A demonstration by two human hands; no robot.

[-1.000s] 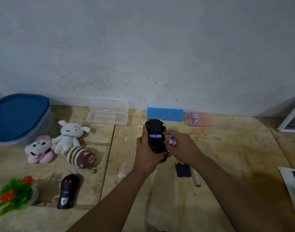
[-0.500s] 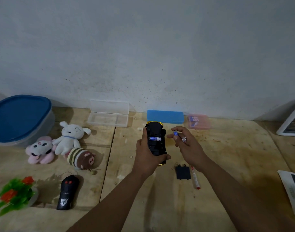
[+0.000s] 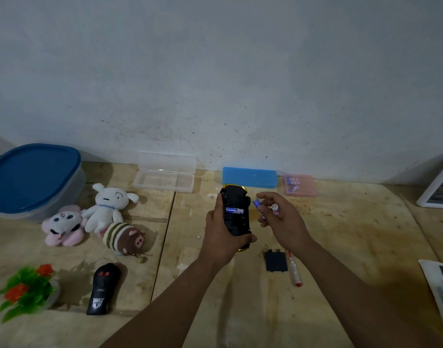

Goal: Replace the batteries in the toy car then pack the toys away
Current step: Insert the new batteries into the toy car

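While the left hand (image 3: 221,231) is gripping the upside-down toy car (image 3: 236,217) mid-frame, right hand (image 3: 282,219) fingers are pinching two small batteries (image 3: 257,203); they look light and slippery, so hold their sides

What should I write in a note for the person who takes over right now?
Left hand: grips the toy car upside down, one battery seated in its bay.
Right hand: holds two loose batteries, one pinched at the fingertips.
Battery cover and screwdriver lie on the table.
Left: seat remaining batteries, refit cover, pack plush toys, remote and car away.
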